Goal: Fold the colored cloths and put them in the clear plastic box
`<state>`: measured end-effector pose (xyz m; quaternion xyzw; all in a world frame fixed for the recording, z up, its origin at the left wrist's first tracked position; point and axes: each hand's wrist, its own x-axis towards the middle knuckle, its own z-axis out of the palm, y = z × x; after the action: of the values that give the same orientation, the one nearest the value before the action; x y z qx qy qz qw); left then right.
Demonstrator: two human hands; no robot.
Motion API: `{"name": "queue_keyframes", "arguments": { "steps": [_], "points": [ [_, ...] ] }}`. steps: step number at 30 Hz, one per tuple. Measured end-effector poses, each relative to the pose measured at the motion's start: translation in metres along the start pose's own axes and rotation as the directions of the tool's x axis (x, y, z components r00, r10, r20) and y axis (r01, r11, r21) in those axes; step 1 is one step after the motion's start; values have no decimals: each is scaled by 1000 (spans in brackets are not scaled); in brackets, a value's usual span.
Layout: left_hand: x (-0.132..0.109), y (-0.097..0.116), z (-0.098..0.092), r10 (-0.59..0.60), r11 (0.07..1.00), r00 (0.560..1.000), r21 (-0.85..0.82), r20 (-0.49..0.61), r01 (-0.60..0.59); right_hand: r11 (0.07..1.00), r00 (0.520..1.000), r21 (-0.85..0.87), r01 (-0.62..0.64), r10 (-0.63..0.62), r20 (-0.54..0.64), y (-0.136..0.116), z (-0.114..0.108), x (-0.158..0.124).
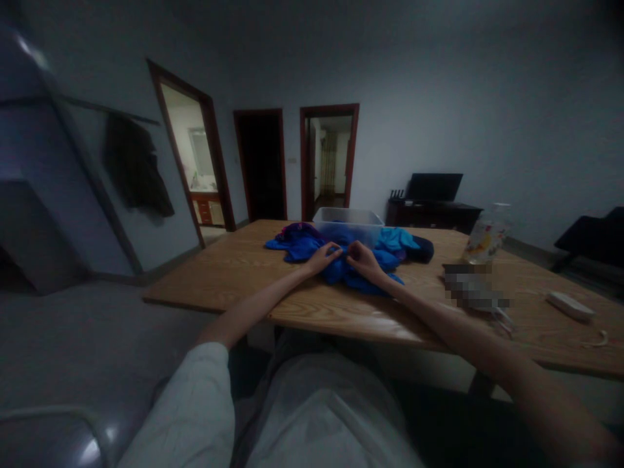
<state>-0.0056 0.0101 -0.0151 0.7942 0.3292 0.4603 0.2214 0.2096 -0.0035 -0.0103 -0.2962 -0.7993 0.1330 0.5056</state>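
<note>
A crumpled blue cloth (358, 281), apparently a garment, lies on the wooden table in front of me. My left hand (322, 258) is at its upper left part, fingers curled in a pinch on the fabric. Close beside it, my right hand (363, 260) also has its fingers bent together on the cloth. The fingertips of both hands nearly meet; what exactly lies between them is too small to make out. Behind the hands stands a clear plastic box (348, 218). More bunched blue and purple fabric (297, 237) spreads to the left.
Light blue fabric (394, 238) and a dark item (423, 249) lie right of the box. Farther right on the table (214, 279) are a flower-patterned clear jug (485, 240), a pixelated object (472, 289) and a white oblong item (569, 305). The table's near edge runs below my forearms.
</note>
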Motion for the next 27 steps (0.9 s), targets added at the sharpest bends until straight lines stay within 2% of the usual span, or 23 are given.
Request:
{"name": "queue_keyframes", "arguments": {
  "steps": [3,6,8,12,16,21,27],
  "points": [
    [0,1,-1,-6,1000,999,-8,39,6,999,999,-26,23,-22,39,-7,1,-2],
    [1,-1,-2,-2,1000,999,-14,42,2,998,995,46,44,-47,84,-9,0,-3],
    [1,-1,-4,7,1000,1000,-18,22,-6,992,994,124,-29,15,111,-7,-1,-2],
    [0,5,-6,46,999,999,13,-23,-46,947,963,198,-254,230,137,1,0,1],
    [-5,16,-6,94,987,995,136,-35,-89,943,947,135,-303,283,148,4,2,0],
    [-11,25,-14,219,899,973,373,68,-228,909,914,185,-372,326,240,-1,4,-2],
    [-11,28,-21,326,835,942,443,82,-328,887,917,290,-360,280,283,-5,4,-2]
  ]
}}
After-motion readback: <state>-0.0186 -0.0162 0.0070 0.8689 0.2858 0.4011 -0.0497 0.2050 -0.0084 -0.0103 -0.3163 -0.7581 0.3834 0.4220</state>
